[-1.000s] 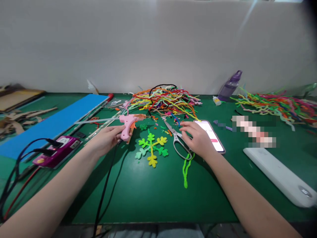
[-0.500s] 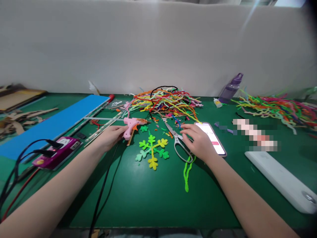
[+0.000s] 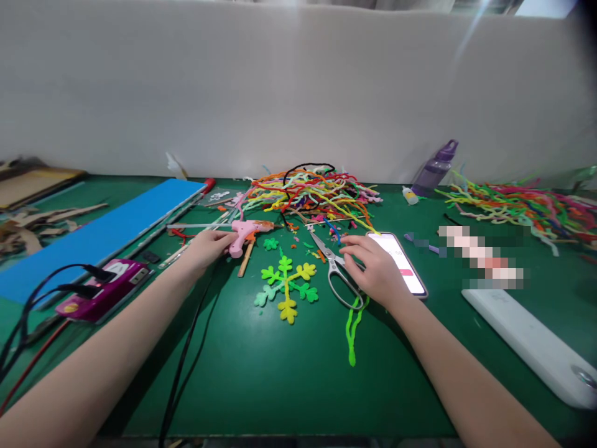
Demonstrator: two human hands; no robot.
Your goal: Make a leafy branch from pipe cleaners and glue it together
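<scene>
My left hand is closed on a pink hot glue gun, gripping it at the handle. The gun's orange-stained nozzle points right, and a clear glue stick juts from its back. Between my hands lies a snowflake shape of green and yellow fuzzy stems. My right hand, fingers loosely apart, rests over one handle loop of the grey scissors and appears to hold nothing. A bright green bent pipe cleaner emerges from beneath it. Above the snowflake is a small green flower-like piece.
Colourful pipe cleaners are heaped at the back, with another pile at right. A lit phone lies beside my right hand. Left are a purple power strip with cords and a blue board. A purple bottle stands behind.
My left hand has drawn the glue gun slightly left, uncovering more of the wooden stick below it. The right hand and snowflake stay in place.
</scene>
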